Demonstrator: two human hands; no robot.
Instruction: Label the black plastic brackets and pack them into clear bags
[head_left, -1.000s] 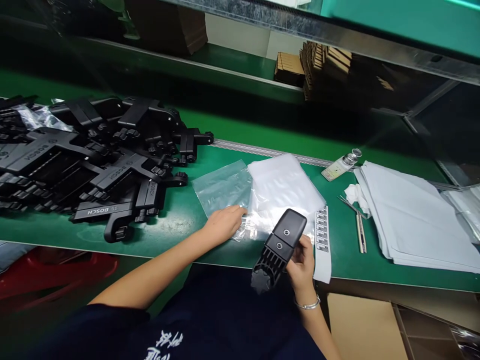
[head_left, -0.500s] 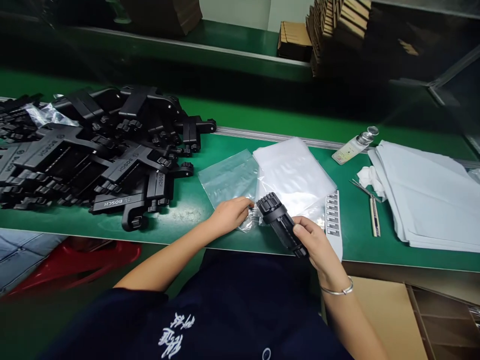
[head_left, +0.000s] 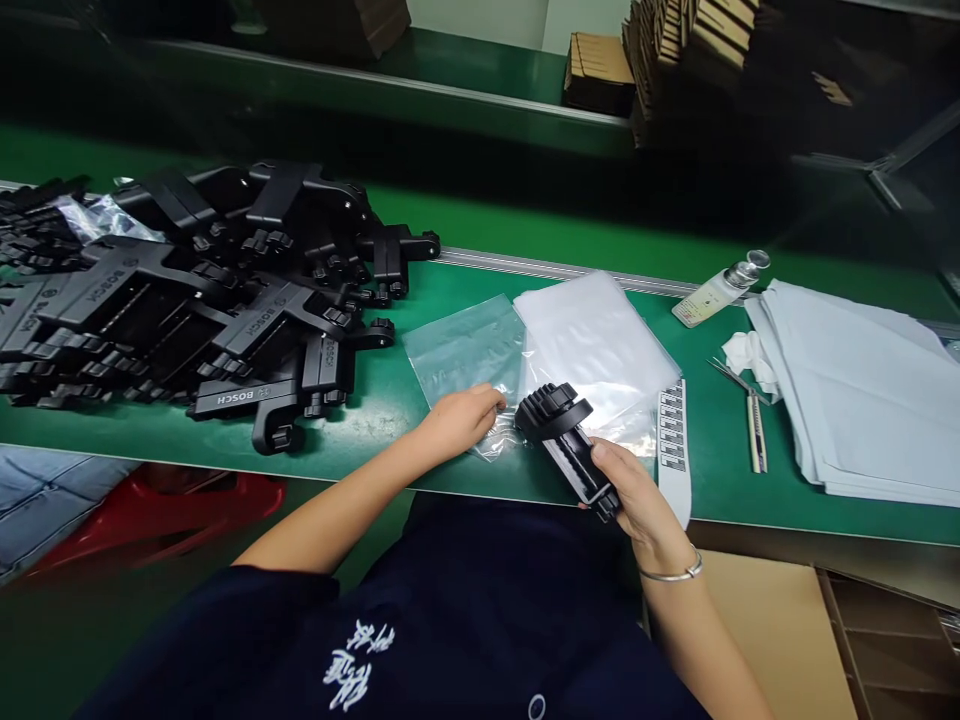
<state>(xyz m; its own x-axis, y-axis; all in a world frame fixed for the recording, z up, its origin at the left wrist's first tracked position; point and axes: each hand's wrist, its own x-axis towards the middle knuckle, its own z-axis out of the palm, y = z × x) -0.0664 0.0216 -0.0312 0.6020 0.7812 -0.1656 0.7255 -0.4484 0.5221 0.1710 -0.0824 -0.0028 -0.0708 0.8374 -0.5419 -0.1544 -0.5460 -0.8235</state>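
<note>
Nearest me is the worker's dark shirt [head_left: 450, 630], white characters printed on it, with an open cardboard box [head_left: 757, 620] down to the right. The right hand [head_left: 637, 500], a silver bracelet [head_left: 694, 570] at its wrist, has its fingers clamped on one end of a black ribbed part [head_left: 559, 440], held tilted above the edge of the green surface [head_left: 390, 405], knob end toward the left hand. That left hand [head_left: 463, 420] sits close by, fingers curled together at the near edge of a clear bag [head_left: 457, 350]; whether they pinch the film I can't tell. Right of this bag lies a stack of milky bags [head_left: 592, 315], a label strip [head_left: 673, 430] beside it, then a cutter [head_left: 756, 435] and folded white sheets [head_left: 877, 400]. Away to the left, black parts lie in a heap [head_left: 180, 310], some marked BOSCH. Farther back, a small bottle [head_left: 712, 297] leans, and brown cartons [head_left: 596, 65] stand on the shelf behind.
</note>
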